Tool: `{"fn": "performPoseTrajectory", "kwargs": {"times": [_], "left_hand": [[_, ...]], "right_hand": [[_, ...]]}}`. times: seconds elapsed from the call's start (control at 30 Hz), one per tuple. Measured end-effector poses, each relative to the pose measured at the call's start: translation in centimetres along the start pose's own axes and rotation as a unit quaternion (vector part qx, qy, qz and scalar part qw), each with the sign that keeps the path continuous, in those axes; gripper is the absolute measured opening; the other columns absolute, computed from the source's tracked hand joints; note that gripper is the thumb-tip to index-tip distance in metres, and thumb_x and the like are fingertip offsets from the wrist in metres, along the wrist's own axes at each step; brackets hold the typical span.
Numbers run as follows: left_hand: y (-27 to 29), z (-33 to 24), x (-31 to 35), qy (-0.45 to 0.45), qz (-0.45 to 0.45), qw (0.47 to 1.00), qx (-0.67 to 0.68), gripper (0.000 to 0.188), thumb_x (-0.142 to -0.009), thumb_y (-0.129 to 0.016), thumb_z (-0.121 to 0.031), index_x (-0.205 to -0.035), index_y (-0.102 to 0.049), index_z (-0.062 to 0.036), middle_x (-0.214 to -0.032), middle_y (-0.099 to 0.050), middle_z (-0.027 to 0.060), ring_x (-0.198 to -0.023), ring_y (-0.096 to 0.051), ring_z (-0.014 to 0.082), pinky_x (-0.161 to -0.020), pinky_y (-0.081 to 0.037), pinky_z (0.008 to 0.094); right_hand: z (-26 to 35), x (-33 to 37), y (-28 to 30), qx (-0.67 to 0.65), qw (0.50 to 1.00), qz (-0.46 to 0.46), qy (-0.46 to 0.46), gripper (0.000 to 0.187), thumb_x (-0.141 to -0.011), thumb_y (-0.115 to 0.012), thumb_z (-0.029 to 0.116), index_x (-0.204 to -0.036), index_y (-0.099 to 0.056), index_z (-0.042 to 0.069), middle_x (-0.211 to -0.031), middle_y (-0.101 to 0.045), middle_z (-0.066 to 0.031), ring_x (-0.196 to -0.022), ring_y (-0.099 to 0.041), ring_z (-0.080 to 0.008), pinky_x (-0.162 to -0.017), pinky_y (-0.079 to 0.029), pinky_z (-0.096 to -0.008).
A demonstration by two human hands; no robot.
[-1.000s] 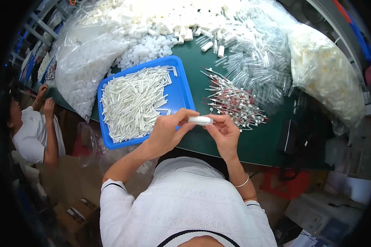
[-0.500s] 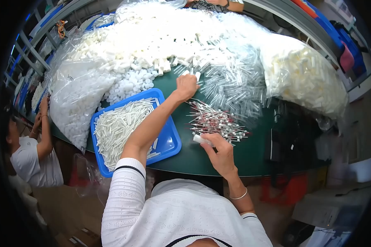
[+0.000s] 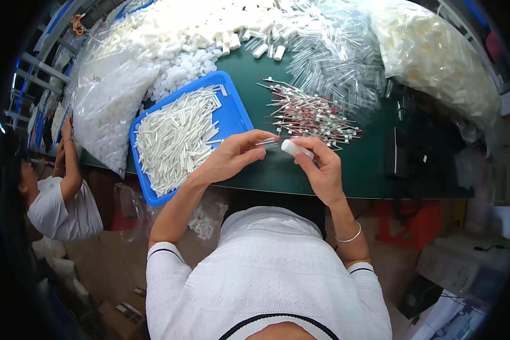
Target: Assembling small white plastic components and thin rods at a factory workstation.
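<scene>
Two bare hands face each other above the near side of the green counter (image 3: 374,175), and each is occupied. The left hand (image 3: 235,153) pinches what looks like a slim clear tube (image 3: 266,143) between thumb and fingers; blur hides whether it is just one. The right hand (image 3: 321,164) grips a short white cylinder (image 3: 296,149) by its lower right part, with thumb and fingers closed around it.

The cylinder lies just right of the left fingertips. Its long axis slants from upper left to lower right, so its free end faces the left hand, while the tube runs nearly sideways and points at that end. They sit very near each other; whether they touch is too small to tell.

Left of the hands, a blue tray (image 3: 232,113) of white sticks (image 3: 175,141) reaches close to the left wrist, its rim bounding that side. Just beyond the fingers spreads a heap of red-and-white wired pieces (image 3: 317,119), with a band of bare counter between heap and tray. More green surface shows right of the right hand, up to a black case (image 3: 398,153). The counter's near edge passes beneath both hands.
</scene>
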State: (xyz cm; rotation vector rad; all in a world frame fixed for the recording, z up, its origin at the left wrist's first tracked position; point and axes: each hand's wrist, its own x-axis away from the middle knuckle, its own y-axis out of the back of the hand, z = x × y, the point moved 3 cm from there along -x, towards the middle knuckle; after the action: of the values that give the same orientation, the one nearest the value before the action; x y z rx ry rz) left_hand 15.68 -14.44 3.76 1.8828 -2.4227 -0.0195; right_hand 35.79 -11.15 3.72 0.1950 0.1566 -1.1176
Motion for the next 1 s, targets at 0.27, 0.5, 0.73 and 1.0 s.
{"fn": "performPoseTrajectory", "kwargs": {"times": [0.27,0.5,0.73,1.0], "left_hand": [[-0.5,0.1,2.0,0.052,0.041,0.996,-0.061,0.027,-0.091,-0.059,-0.01,-0.116,-0.058,-0.0023,-0.078,-0.054,0.0005,-0.07,-0.046,0.007,-0.062,-0.04,0.0238],[-0.3,-0.4,3.3,0.023,0.022,0.995,-0.096,0.022,-0.089,-0.062,-0.008,-0.109,-0.058,-0.0013,-0.076,-0.055,0.0018,-0.066,-0.046,0.0077,-0.06,-0.04,0.024],[-1.5,-0.2,3.4,0.061,0.059,0.995,-0.056,0.024,-0.098,-0.05,-0.023,-0.108,-0.058,-0.0024,-0.07,-0.051,0.0044,-0.065,-0.046,0.0115,-0.06,-0.038,0.0283],[-2.4,0.7,3.8,-0.037,-0.075,0.977,-0.196,0.021,-0.097,-0.047,-0.017,-0.089,-0.058,-0.0002,-0.074,-0.056,0.0154,-0.065,-0.055,0.0305,-0.058,-0.042,0.037]], "right_hand": [[1.2,0.4,-1.1,0.178,0.978,0.094,0.05,0.02,-0.079,-0.069,0.003,-0.099,-0.065,0.002,-0.082,-0.058,-0.0103,-0.068,-0.057,-0.025,-0.06,-0.045,-0.0328],[1.9,-1.0,-2.3,0.149,0.974,0.166,0.043,0.042,-0.075,-0.076,0.01,-0.11,-0.056,0.002,-0.09,-0.062,-0.0099,-0.072,-0.062,-0.0233,-0.064,-0.051,-0.0319],[0.1,-0.1,-2.5,-0.031,0.979,0.161,-0.12,0.012,-0.088,-0.064,0.004,-0.092,-0.056,-0.003,-0.076,-0.063,-0.0059,-0.065,-0.06,-0.0076,-0.057,-0.05,-0.021],[-1.2,-0.6,-2.5,-0.135,0.948,0.2,-0.205,0.01,-0.087,-0.063,-0.001,-0.094,-0.056,-0.003,-0.08,-0.061,-0.0053,-0.069,-0.06,-0.0076,-0.06,-0.051,-0.0191]]}}
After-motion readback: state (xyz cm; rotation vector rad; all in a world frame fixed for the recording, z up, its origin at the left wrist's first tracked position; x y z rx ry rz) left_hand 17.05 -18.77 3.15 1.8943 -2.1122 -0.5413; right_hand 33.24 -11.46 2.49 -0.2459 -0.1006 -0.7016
